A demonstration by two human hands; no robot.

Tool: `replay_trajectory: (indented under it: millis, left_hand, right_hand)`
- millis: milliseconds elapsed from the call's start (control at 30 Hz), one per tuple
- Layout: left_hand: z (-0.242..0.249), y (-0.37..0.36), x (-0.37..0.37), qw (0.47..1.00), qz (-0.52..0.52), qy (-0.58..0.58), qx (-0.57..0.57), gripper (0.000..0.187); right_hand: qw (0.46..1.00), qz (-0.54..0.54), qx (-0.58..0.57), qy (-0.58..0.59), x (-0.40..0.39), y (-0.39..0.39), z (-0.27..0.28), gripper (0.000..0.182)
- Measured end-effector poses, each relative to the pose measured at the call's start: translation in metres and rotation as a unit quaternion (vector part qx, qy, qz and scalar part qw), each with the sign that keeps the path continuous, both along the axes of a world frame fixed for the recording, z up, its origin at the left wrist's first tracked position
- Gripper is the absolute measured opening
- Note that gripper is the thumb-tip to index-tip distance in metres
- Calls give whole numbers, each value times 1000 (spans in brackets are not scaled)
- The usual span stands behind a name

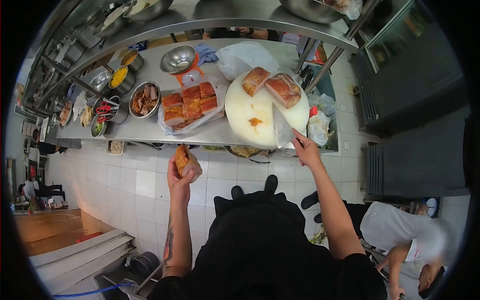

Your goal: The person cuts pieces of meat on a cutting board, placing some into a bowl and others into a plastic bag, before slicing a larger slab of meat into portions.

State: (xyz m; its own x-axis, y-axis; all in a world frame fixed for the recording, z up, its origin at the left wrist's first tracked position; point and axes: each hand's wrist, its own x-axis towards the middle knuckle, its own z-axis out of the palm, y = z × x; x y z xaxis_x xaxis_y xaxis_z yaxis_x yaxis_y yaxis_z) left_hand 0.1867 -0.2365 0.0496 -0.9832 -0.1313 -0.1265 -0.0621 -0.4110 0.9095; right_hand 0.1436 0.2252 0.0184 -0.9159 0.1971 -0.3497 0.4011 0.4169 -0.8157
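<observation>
Two slabs (283, 90) lie on the far half of the board (240, 112), left of which sit bagged chunks (192, 102). The right hand (306, 151) grips a cleaver (283, 131) at the board's near edge; nearer the body, the left hand (179, 182) clasps a brown-skinned, pale-sided meat piece (188, 162).

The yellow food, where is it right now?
In the head view, the yellow food is in a metal pot toward the left of the counter, beside the orange sauce.

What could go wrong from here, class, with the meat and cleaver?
The browned block of roast meat in the left hand is over the white tiled floor; it might drop. The broad steel cleaver is at the round white board's near edge, by the right hand; a slip could cut fingers.
</observation>
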Motion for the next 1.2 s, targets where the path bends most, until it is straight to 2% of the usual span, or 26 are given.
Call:
replay_trajectory:
  millis: [100,133,233,267,300,333,433,533,633,733,833,900,933,967,1033,1100,1133,1200]
  left_hand:
    - [3,-6,10,1000,16,-17,0,91]
    - [3,-6,12,1000,18,-15,-2,91]
    - [10,-13,15,1000,23,7,-12,91]
    - [18,-13,18,1000,26,14,-6,91]
    - [23,-15,22,999,29,19,-1,92]
    - [26,-19,25,999,33,17,4,89]
    - [41,-25,39,998,49,33,-1,88]
    - [37,-34,49,997,66,33,-5,90]
    - [33,-32,53,998,58,24,-14,92]
    - [27,-20,50,999,33,-1,-4,89]
    - [7,-1,34,1000,23,-12,-12,86]
    - [5,14,24,999,9,-23,-22,84]
    - [8,27,15,999,3,-30,-26,81]
    - [10,42,7,999,0,-36,-29,78]
    - [15,64,-14,998,-15,-36,-38,74]
    - [13,80,-20,995,-45,-3,-90,78]
    - [17,91,-25,995,-53,-22,-86,76]
    - [7,114,-41,996,-46,-56,-50,75]
  right_hand:
    - [997,32,-16,70,-17,-48,-37,46]
    - [996,51,-44,60,-19,-74,-35,46]
    - [976,113,-186,-32,-20,-157,-3,49]
    - [974,122,-190,-31,-18,-177,4,49]
    - [953,135,-268,-38,-15,-195,11,51]
    - [926,146,-345,-46,-12,-205,20,53]
    - [898,184,-397,-33,-8,-201,60,55]
    - [875,144,-462,-26,4,-156,103,57]
    - [899,50,-433,46,25,-77,124,54]
    - [913,-46,-381,140,48,25,140,42]
    - [909,-103,-363,178,60,129,99,35]
    - [877,-180,-435,98,64,200,22,31]
    - [968,-202,-149,-19,66,239,-49,31]
    - [958,-200,152,-136,66,272,-112,32]
    - [946,-298,58,-114,109,284,-168,34]
    - [934,-313,149,-89,128,246,-130,37]
    - [934,-311,147,-96,143,239,-134,37]
    - [924,-321,206,46,143,231,-135,35]
